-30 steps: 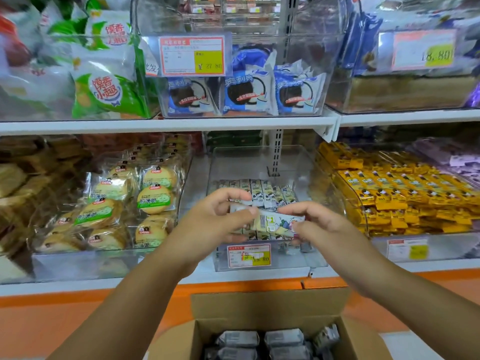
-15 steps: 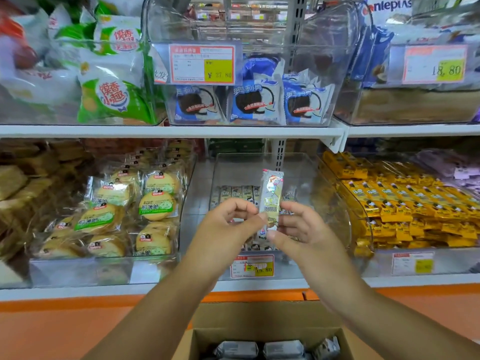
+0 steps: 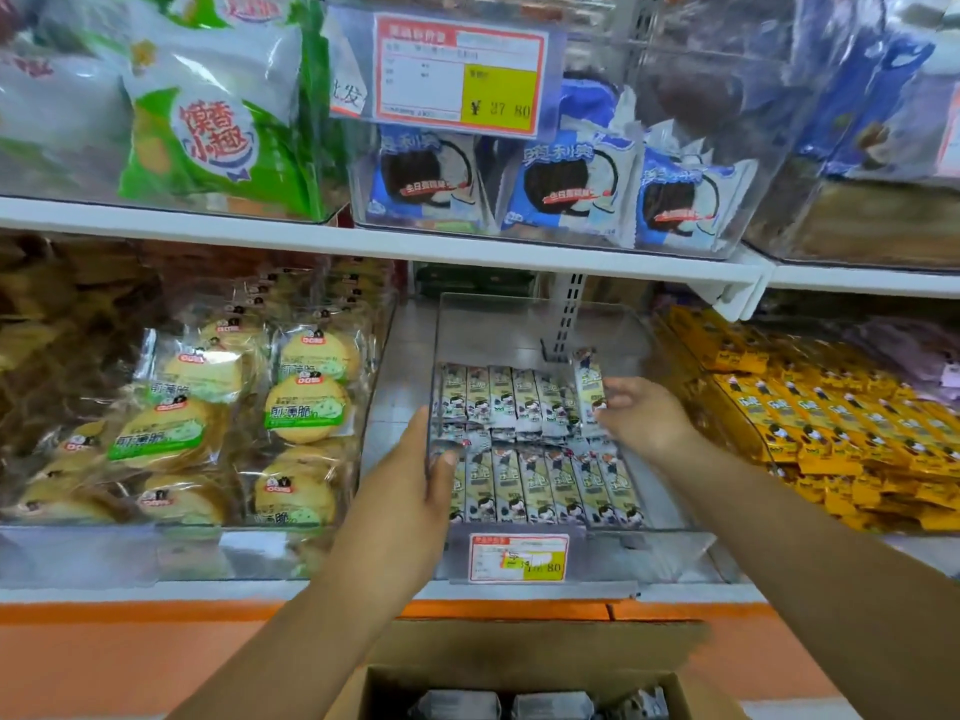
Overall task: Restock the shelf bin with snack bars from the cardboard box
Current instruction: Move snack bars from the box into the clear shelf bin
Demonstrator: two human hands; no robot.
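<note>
Snack bar [image 3: 589, 389], pinched upright by the right hand [image 3: 644, 415], lines up with the back row in the centre-frame shelf bin [image 3: 649, 550], the left hand [image 3: 410, 485] gripping its left wall, likely for steadiness.

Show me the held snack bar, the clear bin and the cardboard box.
snack bar [image 3: 589, 387], head view, wrapper middle.
clear bin [image 3: 498, 330], head view, bare rear floor.
cardboard box [image 3: 519, 646], head view, rear flap.

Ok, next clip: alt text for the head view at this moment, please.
A person's right hand holds a snack bar at the right end of the back row in a clear shelf bin, while the left hand grips the bin's left wall. An open cardboard box with more wrapped bars sits below.
</note>
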